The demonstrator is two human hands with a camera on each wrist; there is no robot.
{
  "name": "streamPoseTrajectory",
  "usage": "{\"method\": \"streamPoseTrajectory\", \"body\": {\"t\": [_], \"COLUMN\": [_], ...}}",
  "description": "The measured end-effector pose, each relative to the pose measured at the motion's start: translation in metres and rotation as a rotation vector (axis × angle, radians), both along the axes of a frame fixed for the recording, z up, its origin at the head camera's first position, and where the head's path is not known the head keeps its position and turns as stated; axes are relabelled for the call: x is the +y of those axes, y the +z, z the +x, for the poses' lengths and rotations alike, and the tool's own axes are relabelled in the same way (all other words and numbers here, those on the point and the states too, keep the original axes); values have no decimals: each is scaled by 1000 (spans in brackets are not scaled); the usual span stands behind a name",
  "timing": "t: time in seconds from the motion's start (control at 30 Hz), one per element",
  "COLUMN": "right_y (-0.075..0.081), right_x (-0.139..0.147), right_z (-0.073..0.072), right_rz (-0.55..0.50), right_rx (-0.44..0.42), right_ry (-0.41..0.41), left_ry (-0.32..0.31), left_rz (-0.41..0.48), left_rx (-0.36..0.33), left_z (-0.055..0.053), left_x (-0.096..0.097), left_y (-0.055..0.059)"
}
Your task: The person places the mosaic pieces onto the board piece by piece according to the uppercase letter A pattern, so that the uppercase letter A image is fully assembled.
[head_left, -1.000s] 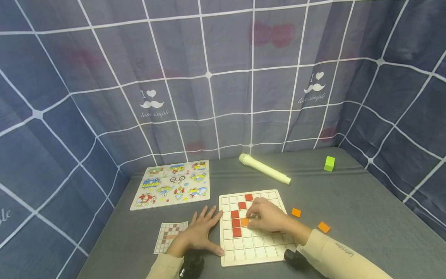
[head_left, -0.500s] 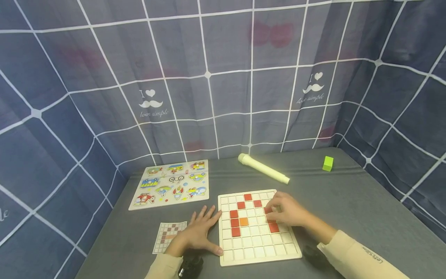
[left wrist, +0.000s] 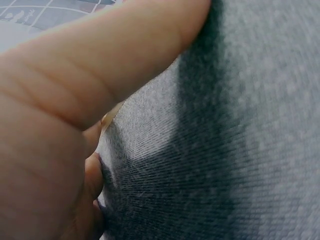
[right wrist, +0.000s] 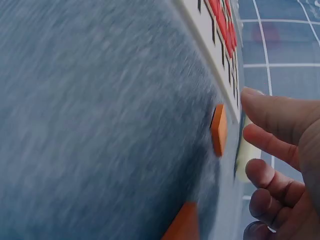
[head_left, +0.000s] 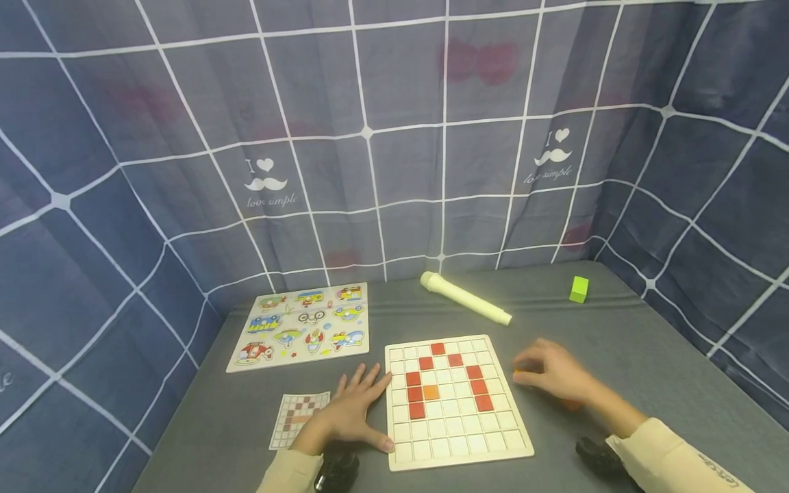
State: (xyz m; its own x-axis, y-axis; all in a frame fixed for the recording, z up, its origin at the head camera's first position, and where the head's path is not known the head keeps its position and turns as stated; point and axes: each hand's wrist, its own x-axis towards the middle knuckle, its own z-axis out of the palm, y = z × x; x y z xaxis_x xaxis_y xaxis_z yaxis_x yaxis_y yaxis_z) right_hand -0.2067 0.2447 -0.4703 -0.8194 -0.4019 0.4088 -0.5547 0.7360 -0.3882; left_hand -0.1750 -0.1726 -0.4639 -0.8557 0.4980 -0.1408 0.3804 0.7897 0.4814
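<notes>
A square wooden grid board (head_left: 459, 448) lies on the table, with several red tiles (head_left: 416, 395) and one orange tile (head_left: 431, 392) in its cells. Spread out flat, my left hand (head_left: 351, 414) rests at the board's left edge, fingertips and thumb right at the rim. To the right of the board my right hand (head_left: 555, 373) hovers over two loose orange tiles. Its bent fingers and thumb stand apart from the nearer orange tile (right wrist: 219, 130) in the right wrist view. The other orange tile (right wrist: 185, 225) lies lower in that view; in the head view the hand partly hides it.
A small pattern card (head_left: 290, 411) lies partly under my left forearm. Behind it is a vehicle picture puzzle board (head_left: 327, 350). A pale yellow microphone-shaped stick (head_left: 466, 298) and a green block (head_left: 579, 289) stand farther back. Dark checked curtains (head_left: 407, 171) enclose the table.
My right hand has left the orange tile in the board's cell and moved right, off the board, to the loose orange tiles. My left hand has stayed in place.
</notes>
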Motion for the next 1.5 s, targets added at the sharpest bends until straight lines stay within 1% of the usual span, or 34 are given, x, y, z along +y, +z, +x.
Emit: {"method": "streamPoseTrajectory", "body": {"t": [0.23,0.4,0.53,0.67,0.9,1.2,1.4,1.5], "right_y": [-1,-1,-1,-3,-8,-8,-8,-7], "right_x": [12,12,10,10,11,9,9,8], "right_z": [4,6,8,8,5,7,6,6], "right_rz": [7,28,29,34,58,53,67,63], "right_rx": [-85,-110,-133,-130,-97,-119,-102,-106], "right_ry": [-68,-99,-102,-101,-99,-122,-128,-128], "left_ry": [3,3,0,0,-1,0,0,-3], "left_rz": [2,2,0,4,2,5,7,10], "left_rx": [2,2,1,2,5,1,-6,-6], "left_z": [-1,-1,-1,-1,-1,-1,0,0], "left_x": [0,-1,-1,0,0,-1,-1,0], "left_y": [-1,-2,-2,-2,-3,-4,-3,-2]}}
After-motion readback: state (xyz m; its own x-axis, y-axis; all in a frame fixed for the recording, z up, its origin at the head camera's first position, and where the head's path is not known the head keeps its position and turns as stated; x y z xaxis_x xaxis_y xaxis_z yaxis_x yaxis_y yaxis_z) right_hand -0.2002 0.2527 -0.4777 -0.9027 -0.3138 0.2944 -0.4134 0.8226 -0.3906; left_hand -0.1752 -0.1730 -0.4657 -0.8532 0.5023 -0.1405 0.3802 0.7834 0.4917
